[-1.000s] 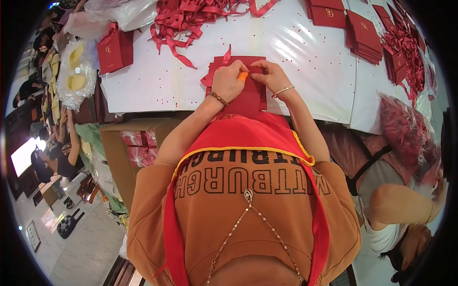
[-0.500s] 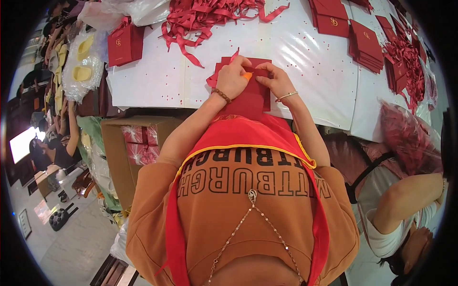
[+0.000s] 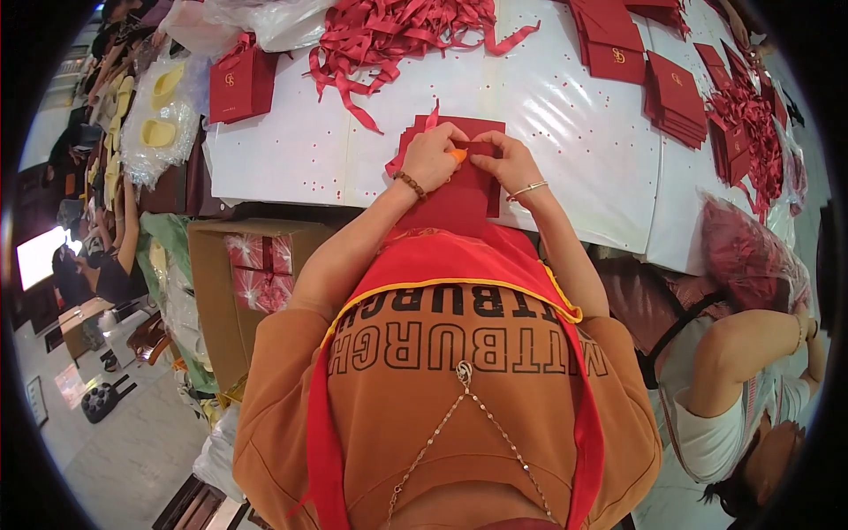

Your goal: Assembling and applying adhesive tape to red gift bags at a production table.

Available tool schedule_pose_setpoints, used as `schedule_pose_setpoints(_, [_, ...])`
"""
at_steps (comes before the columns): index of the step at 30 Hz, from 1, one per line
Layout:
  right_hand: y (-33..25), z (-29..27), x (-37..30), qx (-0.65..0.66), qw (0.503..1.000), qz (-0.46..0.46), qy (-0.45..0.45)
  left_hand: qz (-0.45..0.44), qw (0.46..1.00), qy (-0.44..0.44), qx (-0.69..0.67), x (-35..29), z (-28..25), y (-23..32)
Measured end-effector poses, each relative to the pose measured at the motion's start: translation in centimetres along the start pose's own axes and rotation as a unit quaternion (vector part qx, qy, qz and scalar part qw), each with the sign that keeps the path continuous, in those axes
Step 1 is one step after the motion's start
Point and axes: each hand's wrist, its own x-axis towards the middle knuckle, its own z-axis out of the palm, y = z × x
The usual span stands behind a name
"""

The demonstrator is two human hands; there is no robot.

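A flat red paper bag (image 3: 452, 201) lies at the table's front edge, reaching down over my red apron. My left hand (image 3: 431, 155) is closed at its upper left, and an orange piece (image 3: 458, 155) shows at the fingertips; I cannot tell what it is. Opposite it, my right hand (image 3: 510, 164) pinches at the bag's upper edge, thumb against fingers. A red ribbon (image 3: 432, 116) sticks up behind the left hand. Under and behind both hands are more flat red bags (image 3: 484, 126). Any small thing between the fingertips is hidden.
Loose red ribbons (image 3: 397, 35) are heaped at the far side. A finished-looking red gift bag (image 3: 243, 87) stands far left. Bag stacks (image 3: 676, 97) lie far right, by more ribbons (image 3: 751, 124). A carton (image 3: 212, 265) is below the table at left; another person's arm (image 3: 742, 353) is at right.
The whole view has shifted a little, so the table sits slightly lower. My right fingertips have drawn closer together at the bag's edge; the left hand keeps its hold.
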Motion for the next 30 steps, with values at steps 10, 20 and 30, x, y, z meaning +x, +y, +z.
schedule_pose_setpoints(10, [-0.4, 0.5, -0.3, -0.069, 0.992, -0.085, 0.058, 0.033, 0.996, 0.082, -0.001, -0.5, 1.2, -0.6])
schedule_pose_setpoints(20, [-1.2, 0.3, -0.2, -0.028, 0.997, -0.065, 0.005, 0.166, 0.961, 0.011, 0.219, -0.7, -3.0, 1.3])
schedule_pose_setpoints(30, [-1.7, 1.5, -0.2, -0.085, 0.978, -0.191, 0.012, 0.074, 0.931, -0.300, 0.192, 3.8, -7.1, 2.5])
